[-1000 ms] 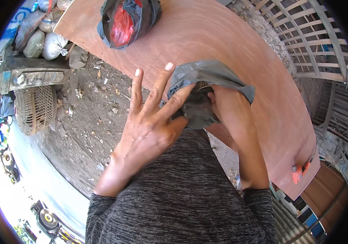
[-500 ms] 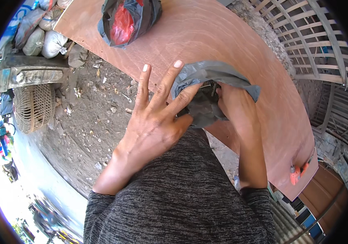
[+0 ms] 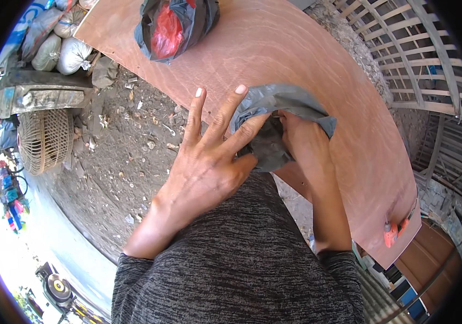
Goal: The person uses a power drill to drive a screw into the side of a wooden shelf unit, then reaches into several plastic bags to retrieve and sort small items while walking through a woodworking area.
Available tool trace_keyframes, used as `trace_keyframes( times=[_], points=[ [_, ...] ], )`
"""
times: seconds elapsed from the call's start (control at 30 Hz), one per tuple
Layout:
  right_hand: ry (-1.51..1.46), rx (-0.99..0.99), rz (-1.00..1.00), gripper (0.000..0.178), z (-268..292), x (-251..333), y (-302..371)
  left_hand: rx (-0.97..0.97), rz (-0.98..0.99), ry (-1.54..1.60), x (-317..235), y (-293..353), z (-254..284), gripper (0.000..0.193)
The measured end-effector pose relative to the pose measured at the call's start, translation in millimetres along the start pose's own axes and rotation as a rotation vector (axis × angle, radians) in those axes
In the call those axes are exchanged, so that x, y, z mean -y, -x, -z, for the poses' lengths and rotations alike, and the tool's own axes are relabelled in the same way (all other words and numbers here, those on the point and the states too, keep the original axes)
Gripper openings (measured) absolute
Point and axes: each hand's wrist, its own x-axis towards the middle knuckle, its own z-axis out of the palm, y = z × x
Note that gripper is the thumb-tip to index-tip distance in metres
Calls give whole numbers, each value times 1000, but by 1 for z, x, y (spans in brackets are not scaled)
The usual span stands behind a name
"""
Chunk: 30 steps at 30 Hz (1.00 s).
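Note:
A dark grey plastic bag [image 3: 295,98] sits with its mouth open at the near edge of the plywood sheet, in front of my body. My left hand [image 3: 209,148] pinches the left side of the bag's rim between thumb and index finger, while the other fingers stick out spread. Inside the mouth is my right hand [image 3: 304,141], reaching in from the right. Its fingertips are hidden in the bag, so what they hold, if anything, does not show.
Another dark plastic bag [image 3: 201,24] with red plastic [image 3: 167,35] inside stands at the far end of the plywood sheet [image 3: 274,59]. An orange tool [image 3: 390,235] lies near its right corner. Left are tied sacks [image 3: 73,55], a wicker basket [image 3: 44,140] and littered dirt ground [image 3: 117,140].
My right hand has shifted slightly left and turned within the bag's mouth, and the dark item by its fingers is now hidden. The left hand keeps its hold on the rim.

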Motion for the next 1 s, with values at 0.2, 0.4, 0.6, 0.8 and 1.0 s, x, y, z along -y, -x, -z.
trace_keyframes(
  times=[0.2, 0.4, 0.6, 0.8, 1.0],
  points=[
    [48, 21, -59, 31, 18, 11, 0, -57, 11, -6, -2, 1, -3, 26],
    [-48, -3, 54, 37, 16, 10, -8, -55, 20, -17, -7, -1, -3, 24],
    [127, 96, -66, 17, 42, 14, 7, -61, 42, -33, -11, 6, 0, 24],
    [-146, 449, -198, 24, 112, 48, 22, -61, 15, -12, -16, 10, 1, 24],
    [-539, 241, 174, 23, 144, 41, 65, -43, -24, 1, -12, 17, 0, 23]
  ],
)
